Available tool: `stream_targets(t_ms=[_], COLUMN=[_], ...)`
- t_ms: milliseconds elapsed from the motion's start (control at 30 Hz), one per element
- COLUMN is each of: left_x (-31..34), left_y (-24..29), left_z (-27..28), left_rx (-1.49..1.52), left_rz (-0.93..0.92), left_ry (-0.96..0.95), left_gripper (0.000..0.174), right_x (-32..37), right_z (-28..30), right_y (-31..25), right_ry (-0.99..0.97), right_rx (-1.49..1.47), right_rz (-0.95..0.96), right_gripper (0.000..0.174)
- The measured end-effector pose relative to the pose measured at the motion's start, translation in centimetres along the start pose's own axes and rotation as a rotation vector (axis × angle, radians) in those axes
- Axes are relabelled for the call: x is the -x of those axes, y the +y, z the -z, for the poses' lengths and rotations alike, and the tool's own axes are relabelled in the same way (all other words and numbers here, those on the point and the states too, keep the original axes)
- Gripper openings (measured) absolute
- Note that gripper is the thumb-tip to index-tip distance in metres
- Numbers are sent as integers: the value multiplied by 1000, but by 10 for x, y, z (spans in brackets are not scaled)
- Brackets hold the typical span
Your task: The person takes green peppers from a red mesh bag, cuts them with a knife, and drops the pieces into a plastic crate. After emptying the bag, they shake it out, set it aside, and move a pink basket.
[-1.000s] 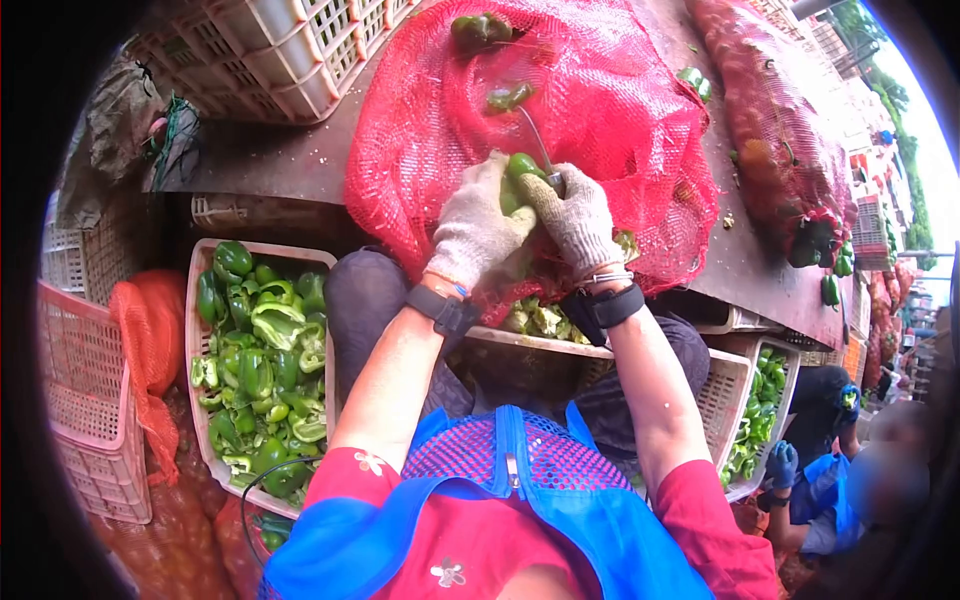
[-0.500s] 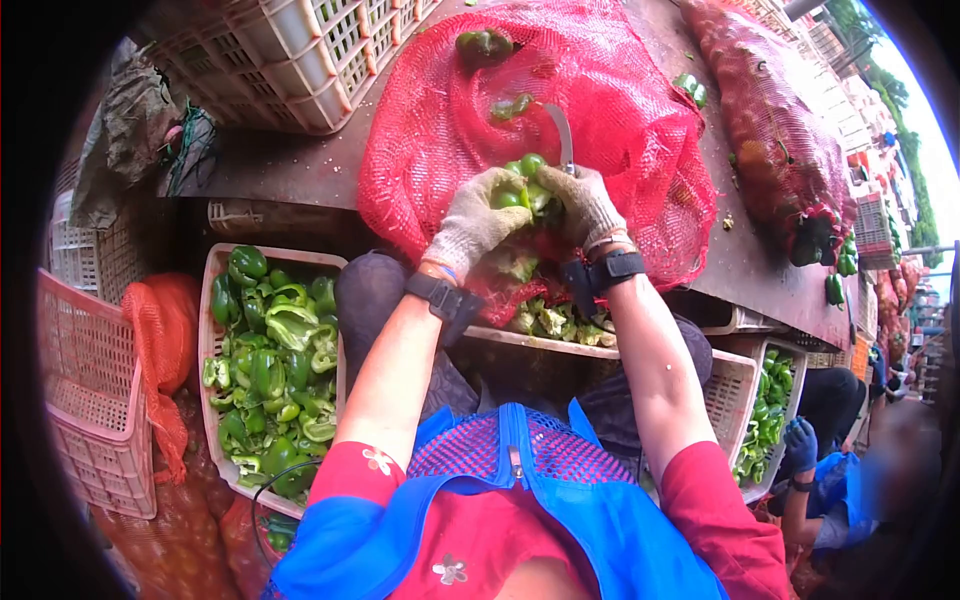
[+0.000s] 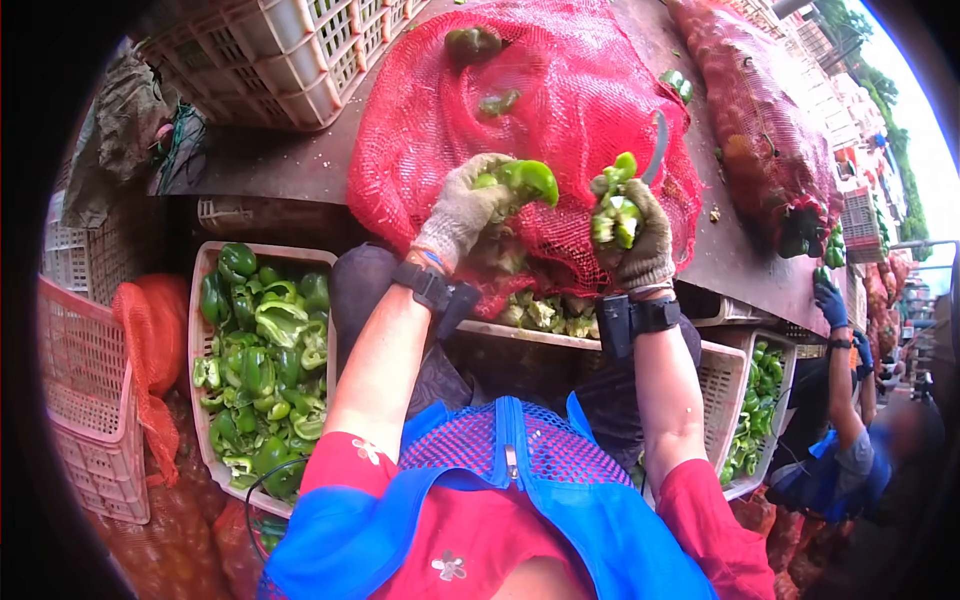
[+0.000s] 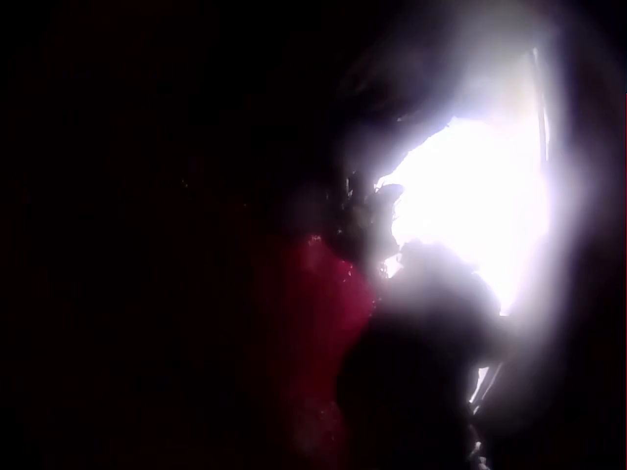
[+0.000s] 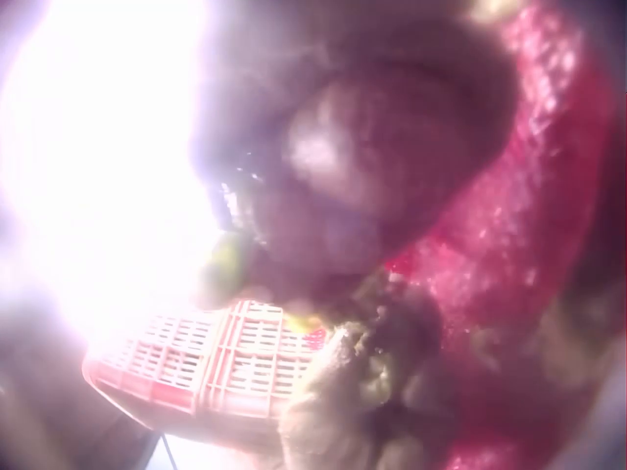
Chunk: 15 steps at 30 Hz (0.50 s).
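In the head view the gloved left hand (image 3: pixel 466 212) grips a green pepper piece (image 3: pixel 535 180) over the red mesh sack (image 3: pixel 430 120). To its right, apart from it, the gloved right hand (image 3: pixel 645 245) holds a pepper core (image 3: pixel 618 218) with pale seeds and a curved blade (image 3: pixel 658 148) that sticks up beyond the fingers. Two whole-looking green peppers show at the sack's far part. The left wrist view is mostly dark; the right wrist view is blurred and glaring, with the right hand (image 5: pixel 392 147) large in it.
A crate (image 3: pixel 196 300) of cut peppers stands at left; another pepper crate (image 3: pixel 790 400) stands at right. Pale cores lie in a box below the sack. A large crate (image 3: pixel 315 70) is at upper left, a filled sack (image 3: pixel 765 130) at upper right. Another person sits at right.
The hands have moved apart, the pepper now separated: a green piece in the left, the core in the right. The blade has shifted right. The other person's arm has risen.
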<state>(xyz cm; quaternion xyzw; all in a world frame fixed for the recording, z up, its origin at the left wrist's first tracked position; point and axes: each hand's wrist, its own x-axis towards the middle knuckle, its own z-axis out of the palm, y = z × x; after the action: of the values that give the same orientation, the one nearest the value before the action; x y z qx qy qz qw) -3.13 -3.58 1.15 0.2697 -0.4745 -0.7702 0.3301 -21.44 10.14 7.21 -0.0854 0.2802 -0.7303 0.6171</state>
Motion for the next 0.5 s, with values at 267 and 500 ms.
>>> stream_targets(t_ms=[267, 500], left_x=[46, 222], left_y=[87, 185], left_z=[22, 125], left_rx=[90, -274], left_rz=[-95, -449], left_ry=[199, 817], left_gripper=[27, 27], right_x=[11, 8], right_z=[-100, -218], right_y=[22, 180], right_ry=[57, -362], right_rx=[437, 1009], right_rz=[128, -102], right_gripper=[32, 36])
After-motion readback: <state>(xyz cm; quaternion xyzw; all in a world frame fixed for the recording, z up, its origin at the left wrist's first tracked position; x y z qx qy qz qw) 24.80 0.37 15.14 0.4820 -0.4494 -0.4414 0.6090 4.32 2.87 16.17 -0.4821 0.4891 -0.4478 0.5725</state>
